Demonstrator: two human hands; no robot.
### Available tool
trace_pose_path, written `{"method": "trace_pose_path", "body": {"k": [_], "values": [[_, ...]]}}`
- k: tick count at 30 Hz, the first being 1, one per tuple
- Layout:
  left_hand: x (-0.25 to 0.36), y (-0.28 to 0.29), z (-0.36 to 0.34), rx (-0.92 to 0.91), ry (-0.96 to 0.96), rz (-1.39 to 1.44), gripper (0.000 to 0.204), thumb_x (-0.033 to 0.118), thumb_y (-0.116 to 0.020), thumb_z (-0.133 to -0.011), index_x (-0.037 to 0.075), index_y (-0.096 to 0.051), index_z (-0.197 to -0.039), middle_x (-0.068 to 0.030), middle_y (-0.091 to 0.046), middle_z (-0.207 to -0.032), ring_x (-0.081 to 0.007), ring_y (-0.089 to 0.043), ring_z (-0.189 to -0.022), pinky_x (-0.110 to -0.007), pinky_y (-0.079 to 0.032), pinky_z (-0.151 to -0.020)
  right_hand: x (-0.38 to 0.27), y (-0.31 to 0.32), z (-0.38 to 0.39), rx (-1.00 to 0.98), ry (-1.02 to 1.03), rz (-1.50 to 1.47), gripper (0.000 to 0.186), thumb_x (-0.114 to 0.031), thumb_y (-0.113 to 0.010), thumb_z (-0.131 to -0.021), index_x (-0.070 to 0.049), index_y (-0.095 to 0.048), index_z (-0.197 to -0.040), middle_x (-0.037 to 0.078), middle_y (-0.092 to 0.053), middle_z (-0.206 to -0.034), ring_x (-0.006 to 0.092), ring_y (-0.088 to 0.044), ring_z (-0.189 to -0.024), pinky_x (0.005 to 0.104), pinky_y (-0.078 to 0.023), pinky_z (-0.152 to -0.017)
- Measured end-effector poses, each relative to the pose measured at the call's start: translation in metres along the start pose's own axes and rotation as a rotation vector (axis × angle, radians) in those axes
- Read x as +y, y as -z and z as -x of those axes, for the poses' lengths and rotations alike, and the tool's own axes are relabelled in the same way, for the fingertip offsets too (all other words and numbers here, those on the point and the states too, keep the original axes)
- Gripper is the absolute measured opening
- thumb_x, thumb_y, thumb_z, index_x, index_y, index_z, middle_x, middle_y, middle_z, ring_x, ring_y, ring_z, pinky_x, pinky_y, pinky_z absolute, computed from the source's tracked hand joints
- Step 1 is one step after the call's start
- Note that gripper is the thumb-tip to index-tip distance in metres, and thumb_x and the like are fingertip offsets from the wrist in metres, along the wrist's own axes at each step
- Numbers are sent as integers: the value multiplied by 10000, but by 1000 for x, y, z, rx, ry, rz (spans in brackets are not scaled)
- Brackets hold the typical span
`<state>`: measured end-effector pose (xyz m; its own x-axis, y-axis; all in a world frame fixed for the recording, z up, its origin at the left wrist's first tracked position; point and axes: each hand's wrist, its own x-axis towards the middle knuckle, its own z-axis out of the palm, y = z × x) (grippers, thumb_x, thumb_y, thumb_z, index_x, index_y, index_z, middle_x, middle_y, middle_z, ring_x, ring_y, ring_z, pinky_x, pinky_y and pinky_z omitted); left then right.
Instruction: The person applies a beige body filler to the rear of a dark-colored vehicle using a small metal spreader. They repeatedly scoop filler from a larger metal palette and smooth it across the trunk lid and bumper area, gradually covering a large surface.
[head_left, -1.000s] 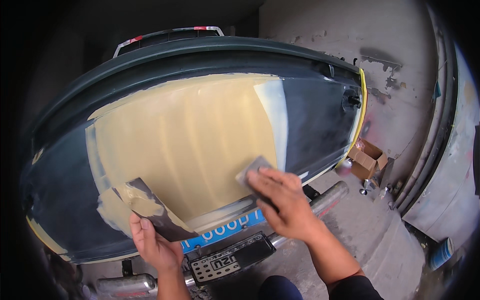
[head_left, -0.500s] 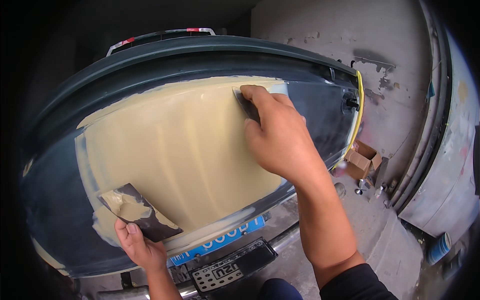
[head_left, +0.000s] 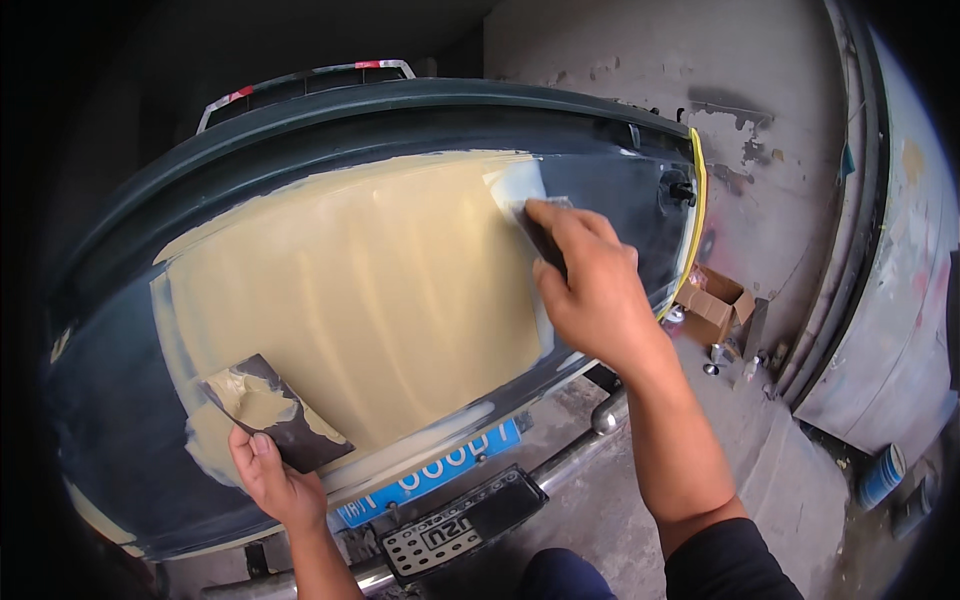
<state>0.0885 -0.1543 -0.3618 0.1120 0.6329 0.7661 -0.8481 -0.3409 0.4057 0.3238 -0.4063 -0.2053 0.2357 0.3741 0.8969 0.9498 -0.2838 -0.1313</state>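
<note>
A dark vehicle tailgate (head_left: pixel 620 200) fills the middle, and a broad layer of beige filler (head_left: pixel 390 260) covers much of it. My right hand (head_left: pixel 595 290) pinches a thin dark putty spreader (head_left: pixel 543 243), its edge at the right border of the filler, beside a pale sanded patch (head_left: pixel 517 180). My left hand (head_left: pixel 275 480) holds a dark rectangular plate (head_left: pixel 300 440) by its lower left corner. A lump of beige filler (head_left: pixel 255 397) lies on that plate, which is in front of the coated panel's lower left.
Below the tailgate are a blue licence plate (head_left: pixel 430 472), a metal bumper bar (head_left: pixel 580 445) and a black step pad (head_left: pixel 460 530). Yellow tape (head_left: pixel 698 210) edges the right side. A cardboard box (head_left: pixel 715 305) and a blue can (head_left: pixel 881 476) stand on the floor at right.
My right hand has moved right and slightly down with the spreader, and more of the pale patch now shows. The view has shifted a little. My left hand still holds the plate.
</note>
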Motion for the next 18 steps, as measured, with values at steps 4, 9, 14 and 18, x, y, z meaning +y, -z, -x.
{"method": "trace_pose_path", "body": {"k": [4, 9, 14, 18], "values": [[-10, 3, 2, -26, 11, -3, 382, 130, -489, -1074, -53, -443, -1407, -167, -589, -1357, -224, -565, -1253, -375, -427, -1100, 2, 4, -42, -56, -45, -48, 491, -56, -577, -872, -23, -590, -1362, 252, -656, -1235, 409, -596, -1221, 470, -456, -1042], [-3, 3, 2, 28, -26, -81, 385, 128, -481, -1074, -59, -447, -1409, -175, -586, -1359, -231, -562, -1258, -377, -418, -1108, -12, -16, 1, -180, 84, -75, 517, -18, -571, -837, -38, -602, -1353, 188, -678, -1209, 371, -588, -1228, 477, -421, -1013], [0, -3, 5, 22, -34, -75, 388, 126, -457, -1078, -65, -444, -1415, -181, -578, -1375, -238, -557, -1272, -386, -410, -1119, -3, -40, 79, -207, 97, 45, 566, 20, -648, -797, -84, -627, -1353, 84, -697, -1229, 300, -591, -1224, 477, -397, -953], [1, 5, 2, -32, -64, -94, 386, 135, -439, -1089, -56, -447, -1425, -177, -568, -1397, -241, -552, -1289, -387, -401, -1132, 18, -71, 136, -175, 140, 86, 546, 18, -682, -795, -114, -662, -1325, 22, -690, -1307, 259, -593, -1219, 487, -392, -940]]}}
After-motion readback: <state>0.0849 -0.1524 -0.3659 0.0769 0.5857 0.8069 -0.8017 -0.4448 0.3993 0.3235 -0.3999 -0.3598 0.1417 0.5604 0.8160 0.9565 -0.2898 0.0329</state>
